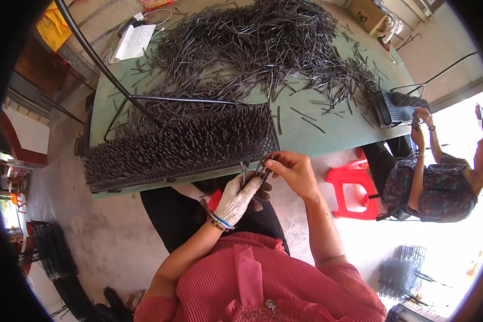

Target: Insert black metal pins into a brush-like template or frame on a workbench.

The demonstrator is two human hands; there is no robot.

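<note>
Green table [306, 134]: moderately bright, faint sheen, edges bowed by the fisheye lens.
Black strips [257, 45]: heaped on the table, dark, with small pale glints.
Floor [104, 209]: dull grey left of the table, washed out to white right of it.
Co-worker [434, 185]: right of the table, stretched, against strong glare.
Rim: black, curved, surrounding everything.
</note>
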